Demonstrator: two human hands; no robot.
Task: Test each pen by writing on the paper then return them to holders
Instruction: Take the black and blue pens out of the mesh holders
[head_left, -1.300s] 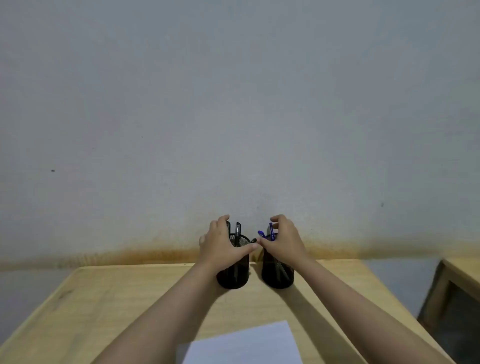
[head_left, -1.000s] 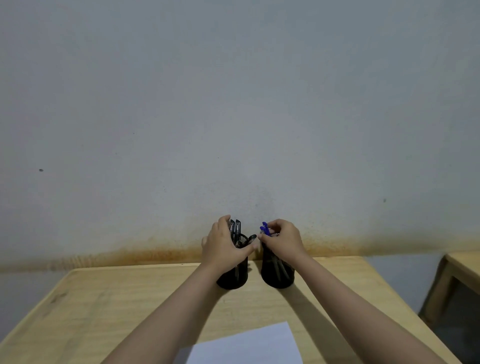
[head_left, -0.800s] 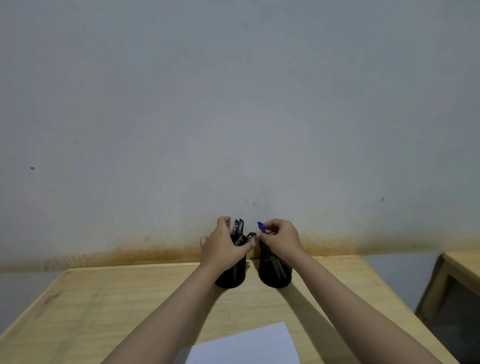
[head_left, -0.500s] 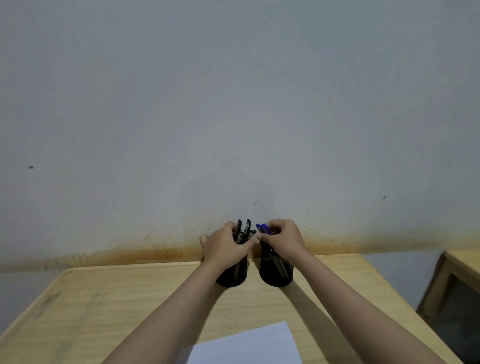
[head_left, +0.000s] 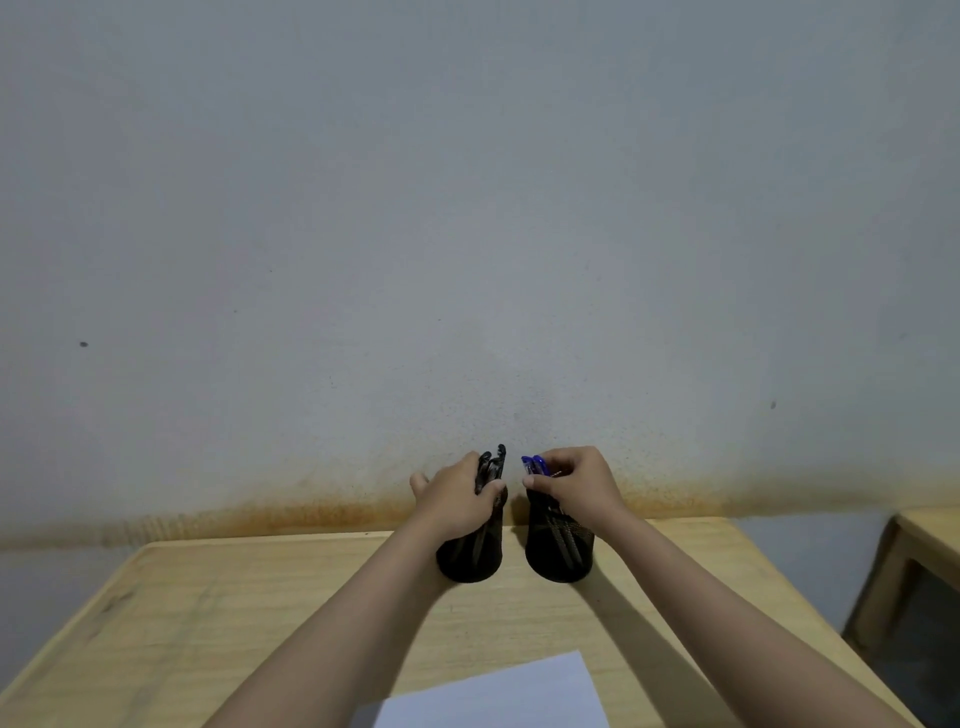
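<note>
Two black mesh pen holders stand side by side at the far edge of the wooden table (head_left: 218, 613). My left hand (head_left: 457, 499) is closed around a bunch of black pens (head_left: 492, 465) that rise out of the left holder (head_left: 470, 558). My right hand (head_left: 576, 486) is closed around blue-capped pens (head_left: 534, 464) above the right holder (head_left: 560, 553). The pens' lower parts show through the mesh. A white sheet of paper (head_left: 498, 693) lies at the near edge, between my forearms.
A grey wall with a rust-coloured stain along its base stands right behind the holders. A second wooden table (head_left: 930, 540) shows at the right edge, past a gap of floor.
Both hands have closed tighter on their pens. The black bunch has been gathered and raised slightly in the left holder; the blue pens are bunched in my right hand.
</note>
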